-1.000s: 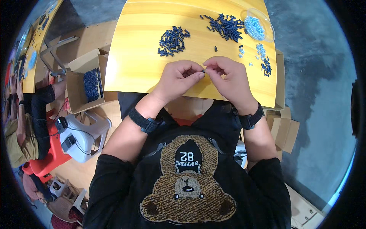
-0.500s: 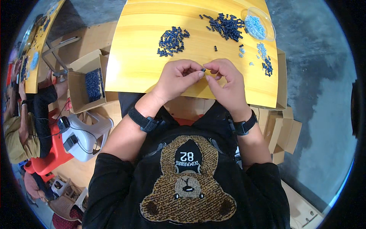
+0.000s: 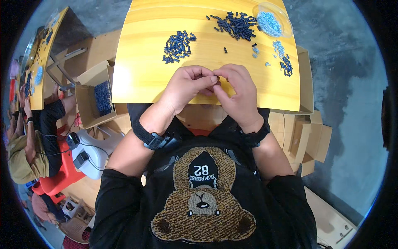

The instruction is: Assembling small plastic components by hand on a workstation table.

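My left hand [image 3: 187, 86] and my right hand [image 3: 237, 92] meet fingertip to fingertip over the near edge of the yellow table [image 3: 141, 66]. Both pinch a tiny part between them; it is almost fully hidden by the fingers. One pile of small dark blue parts [image 3: 177, 42] lies beyond my left hand. Farther back lies another dark pile [image 3: 234, 22]. A clear round dish [image 3: 286, 25] of pale blue pieces stands at the far right corner. A few loose parts [image 3: 284, 65] lie scattered to the right of my right hand.
An open cardboard box [image 3: 86, 96] with blue parts stands left of the table. Flat cartons [image 3: 311, 137] lie on the floor at right. Another person [image 3: 30, 137] sits at far left by a second yellow table [image 3: 43, 62], near a red stool [image 3: 62, 178] and a white device [image 3: 92, 154].
Both hands have stayed together at the table's near edge, with only small finger movements on the tiny part. The piles have not moved.
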`<control>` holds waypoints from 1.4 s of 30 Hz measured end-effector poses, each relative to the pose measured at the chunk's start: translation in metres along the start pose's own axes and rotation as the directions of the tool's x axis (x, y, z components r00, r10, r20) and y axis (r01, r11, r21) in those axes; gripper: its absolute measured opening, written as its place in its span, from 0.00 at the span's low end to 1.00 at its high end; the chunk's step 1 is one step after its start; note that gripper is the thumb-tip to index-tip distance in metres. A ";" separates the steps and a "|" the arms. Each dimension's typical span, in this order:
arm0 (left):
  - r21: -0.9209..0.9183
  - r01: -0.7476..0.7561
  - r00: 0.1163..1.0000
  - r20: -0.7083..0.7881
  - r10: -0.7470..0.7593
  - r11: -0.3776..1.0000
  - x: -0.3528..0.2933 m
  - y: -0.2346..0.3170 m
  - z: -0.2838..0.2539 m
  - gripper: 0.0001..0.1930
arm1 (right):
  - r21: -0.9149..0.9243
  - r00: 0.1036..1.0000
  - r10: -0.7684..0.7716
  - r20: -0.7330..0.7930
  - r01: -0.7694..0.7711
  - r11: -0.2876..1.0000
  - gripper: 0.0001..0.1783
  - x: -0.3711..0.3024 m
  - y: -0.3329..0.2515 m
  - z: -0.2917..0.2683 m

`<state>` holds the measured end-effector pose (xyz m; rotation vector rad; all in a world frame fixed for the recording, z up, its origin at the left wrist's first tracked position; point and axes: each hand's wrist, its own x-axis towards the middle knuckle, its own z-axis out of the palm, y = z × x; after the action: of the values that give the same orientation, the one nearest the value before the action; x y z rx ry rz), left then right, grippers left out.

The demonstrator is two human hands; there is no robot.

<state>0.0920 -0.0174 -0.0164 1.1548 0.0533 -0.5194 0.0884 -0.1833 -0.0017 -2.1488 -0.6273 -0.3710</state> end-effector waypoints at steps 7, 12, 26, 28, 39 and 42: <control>-0.063 0.062 0.997 -0.047 -0.065 0.996 -0.003 -0.002 0.007 0.08 | 0.004 1.000 -0.008 -0.020 0.008 1.000 0.12 -0.003 0.000 -0.003; -0.144 0.098 0.994 -0.025 -0.103 0.985 -0.006 -0.004 0.008 0.07 | -0.007 1.000 -0.013 0.003 0.013 1.000 0.10 -0.005 0.000 -0.005; -0.123 0.004 0.991 -0.129 -0.020 0.992 0.001 -0.010 -0.008 0.06 | 0.025 0.949 0.312 0.044 -0.314 0.949 0.10 0.029 0.050 -0.013; -0.105 -0.023 0.992 -0.122 0.010 0.994 0.001 -0.015 -0.010 0.06 | -0.031 0.950 0.313 0.016 -0.313 0.949 0.10 0.037 0.064 -0.007; -0.096 -0.035 0.998 -0.065 0.029 0.995 0.000 -0.019 -0.016 0.07 | -0.272 0.926 0.376 0.032 -0.354 0.895 0.12 0.053 0.078 0.010; -0.100 -0.049 0.998 -0.045 0.044 0.994 -0.001 -0.020 -0.018 0.07 | -0.258 0.919 0.390 0.052 -0.365 0.895 0.09 0.053 0.074 0.010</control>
<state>0.0869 -0.0072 -0.0405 1.0659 0.0883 -0.4458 0.1742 -0.1976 -0.0313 -2.4746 -0.2110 -0.1285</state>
